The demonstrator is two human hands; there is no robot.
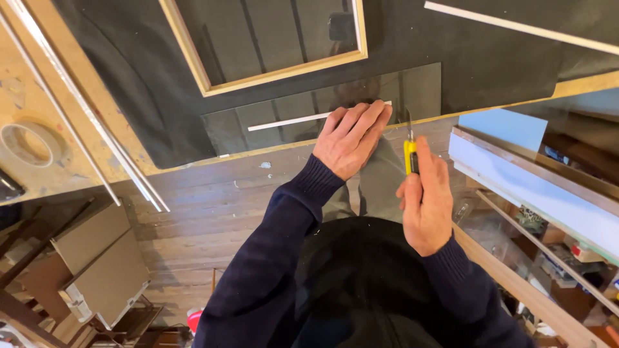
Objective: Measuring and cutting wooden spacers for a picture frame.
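Observation:
My left hand lies flat, fingers together, on the right end of a thin white strip. The strip rests on a sheet of clear glass that lies on a black mat at the workbench's near edge. My right hand is closed around a yellow utility knife. The knife's blade points away from me and its tip sits at the glass, just right of my left fingertips.
A light wooden frame lies on the mat beyond the glass. A roll of tape and long thin white strips lie at the left. Another white strip is at the top right. Boards and shelves stand at the right, a wooden floor below.

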